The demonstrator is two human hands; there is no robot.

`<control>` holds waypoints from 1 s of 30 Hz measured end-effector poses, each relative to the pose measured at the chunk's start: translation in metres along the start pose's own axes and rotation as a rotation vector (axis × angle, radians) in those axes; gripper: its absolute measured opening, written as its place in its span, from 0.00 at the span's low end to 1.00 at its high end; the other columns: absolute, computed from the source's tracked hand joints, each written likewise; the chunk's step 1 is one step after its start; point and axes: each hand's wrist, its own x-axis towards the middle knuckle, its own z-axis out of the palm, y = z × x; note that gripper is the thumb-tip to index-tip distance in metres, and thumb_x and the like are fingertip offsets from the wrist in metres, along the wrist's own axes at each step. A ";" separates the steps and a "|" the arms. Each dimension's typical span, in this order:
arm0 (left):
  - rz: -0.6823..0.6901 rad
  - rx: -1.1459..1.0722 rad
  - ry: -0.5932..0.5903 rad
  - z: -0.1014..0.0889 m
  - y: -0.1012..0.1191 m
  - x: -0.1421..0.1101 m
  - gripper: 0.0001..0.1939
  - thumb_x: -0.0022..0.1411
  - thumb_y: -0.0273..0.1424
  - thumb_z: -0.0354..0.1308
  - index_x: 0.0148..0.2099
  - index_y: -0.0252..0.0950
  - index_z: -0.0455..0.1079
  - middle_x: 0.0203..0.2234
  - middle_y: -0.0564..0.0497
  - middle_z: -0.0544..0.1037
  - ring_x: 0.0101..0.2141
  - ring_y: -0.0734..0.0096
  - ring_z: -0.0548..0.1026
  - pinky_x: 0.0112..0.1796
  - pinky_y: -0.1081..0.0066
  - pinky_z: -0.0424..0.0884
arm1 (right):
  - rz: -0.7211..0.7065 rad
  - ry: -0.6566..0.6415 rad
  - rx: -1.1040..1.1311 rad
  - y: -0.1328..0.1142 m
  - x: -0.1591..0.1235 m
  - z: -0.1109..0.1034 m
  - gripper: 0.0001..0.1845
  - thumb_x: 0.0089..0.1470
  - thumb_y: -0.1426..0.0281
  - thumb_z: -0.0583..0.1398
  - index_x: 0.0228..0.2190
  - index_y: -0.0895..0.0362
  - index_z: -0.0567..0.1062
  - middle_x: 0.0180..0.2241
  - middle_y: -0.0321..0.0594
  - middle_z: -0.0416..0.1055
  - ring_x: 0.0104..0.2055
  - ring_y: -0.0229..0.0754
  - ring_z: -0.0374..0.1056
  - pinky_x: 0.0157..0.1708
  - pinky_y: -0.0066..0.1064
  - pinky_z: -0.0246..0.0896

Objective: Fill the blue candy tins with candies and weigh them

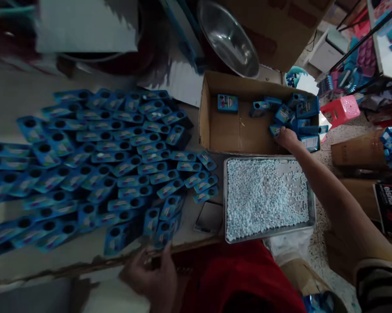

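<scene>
My right hand reaches into a shallow cardboard box and its fingers close on a small blue carton. Several more blue cartons lie beside it in the right half of that box. My left hand is low in the view at the table's front edge, slightly blurred. Its thumb and fingers are apart and curved, with nothing visible between them. Just beyond it stand small blue cartons with dark round holes in their tops. A metal tray full of pale blue and white pellets lies below the cardboard box.
Many upright blue cartons cover the left of the table. A small flat scale lies left of the tray. Behind are a steel bowl and a white sheet. A pink stool stands on the floor at right.
</scene>
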 end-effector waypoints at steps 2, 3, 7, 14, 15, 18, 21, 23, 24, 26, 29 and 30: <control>0.076 -0.019 -0.016 0.012 0.017 0.042 0.26 0.58 0.40 0.77 0.54 0.42 0.73 0.47 0.47 0.79 0.54 0.49 0.80 0.55 0.52 0.84 | 0.082 -0.063 -0.031 -0.016 0.018 0.013 0.33 0.59 0.73 0.69 0.62 0.75 0.72 0.60 0.80 0.76 0.63 0.68 0.76 0.62 0.52 0.68; 0.119 -0.031 -0.024 0.021 0.025 0.066 0.24 0.59 0.38 0.76 0.54 0.42 0.73 0.47 0.47 0.79 0.54 0.49 0.80 0.56 0.51 0.83 | 0.103 -0.055 -0.021 -0.020 0.024 0.018 0.37 0.57 0.74 0.70 0.64 0.75 0.69 0.62 0.82 0.73 0.65 0.69 0.74 0.62 0.53 0.67; 0.322 -0.096 -0.124 0.104 0.059 0.175 0.17 0.63 0.34 0.74 0.51 0.40 0.74 0.46 0.48 0.79 0.54 0.53 0.80 0.63 0.50 0.79 | 0.158 -0.070 0.034 -0.019 0.032 0.024 0.51 0.52 0.67 0.76 0.70 0.68 0.65 0.64 0.76 0.71 0.64 0.66 0.73 0.61 0.50 0.68; 0.312 -0.306 -0.505 0.380 0.122 0.305 0.42 0.38 0.16 0.82 0.56 0.33 0.73 0.54 0.40 0.81 0.58 0.48 0.79 0.66 0.48 0.74 | 0.029 0.201 0.503 -0.019 -0.013 0.016 0.35 0.48 0.60 0.75 0.57 0.51 0.79 0.57 0.49 0.69 0.55 0.57 0.75 0.58 0.49 0.75; 0.305 -0.289 -0.561 0.401 0.126 0.308 0.39 0.41 0.17 0.82 0.55 0.33 0.74 0.52 0.41 0.82 0.56 0.50 0.80 0.65 0.49 0.74 | -0.001 0.257 0.531 -0.022 -0.021 0.016 0.36 0.47 0.61 0.74 0.57 0.51 0.78 0.57 0.48 0.69 0.57 0.58 0.74 0.59 0.51 0.75; 0.309 -0.216 -0.598 0.418 0.129 0.298 0.23 0.53 0.22 0.76 0.50 0.36 0.75 0.44 0.48 0.83 0.48 0.57 0.81 0.58 0.58 0.76 | -0.055 0.331 0.583 -0.028 -0.043 0.012 0.43 0.44 0.62 0.74 0.62 0.51 0.73 0.58 0.49 0.68 0.61 0.63 0.71 0.60 0.58 0.75; 0.392 -0.257 -0.608 0.382 0.134 0.275 0.20 0.58 0.27 0.75 0.50 0.39 0.74 0.41 0.52 0.82 0.43 0.63 0.80 0.48 0.66 0.77 | -0.098 0.318 0.629 -0.031 -0.056 -0.001 0.55 0.42 0.64 0.74 0.70 0.52 0.65 0.62 0.53 0.67 0.65 0.68 0.68 0.63 0.64 0.72; 0.482 -0.343 -0.669 0.344 0.142 0.255 0.20 0.62 0.34 0.75 0.54 0.40 0.74 0.43 0.51 0.82 0.42 0.65 0.79 0.43 0.69 0.76 | -0.138 0.307 0.668 -0.032 -0.065 -0.013 0.61 0.41 0.65 0.74 0.74 0.53 0.60 0.65 0.55 0.67 0.68 0.70 0.66 0.66 0.67 0.69; 0.530 -0.380 -0.683 0.322 0.148 0.244 0.21 0.65 0.38 0.74 0.55 0.41 0.74 0.45 0.50 0.81 0.43 0.65 0.80 0.43 0.69 0.76 | -0.159 0.302 0.686 -0.033 -0.070 -0.020 0.64 0.41 0.65 0.74 0.75 0.53 0.58 0.65 0.56 0.67 0.69 0.71 0.65 0.67 0.68 0.68; 0.627 -0.411 -0.672 0.279 0.159 0.222 0.22 0.69 0.47 0.71 0.57 0.41 0.74 0.48 0.48 0.80 0.46 0.62 0.80 0.45 0.68 0.77 | -0.193 0.282 0.726 -0.033 -0.085 -0.032 0.67 0.41 0.66 0.74 0.78 0.53 0.55 0.66 0.56 0.68 0.69 0.72 0.66 0.67 0.70 0.67; 0.727 -0.411 -0.740 0.221 0.168 0.192 0.30 0.74 0.60 0.61 0.61 0.42 0.76 0.50 0.45 0.78 0.50 0.58 0.79 0.52 0.60 0.77 | -0.290 0.189 0.854 -0.027 -0.118 -0.042 0.70 0.42 0.66 0.75 0.80 0.49 0.52 0.68 0.54 0.68 0.67 0.70 0.69 0.68 0.68 0.67; 0.726 -0.423 -0.801 0.206 0.168 0.184 0.33 0.76 0.63 0.55 0.62 0.42 0.77 0.50 0.44 0.78 0.50 0.56 0.78 0.54 0.58 0.77 | -0.346 0.137 0.915 -0.023 -0.130 -0.043 0.71 0.42 0.66 0.76 0.80 0.48 0.51 0.69 0.53 0.67 0.68 0.69 0.69 0.69 0.67 0.67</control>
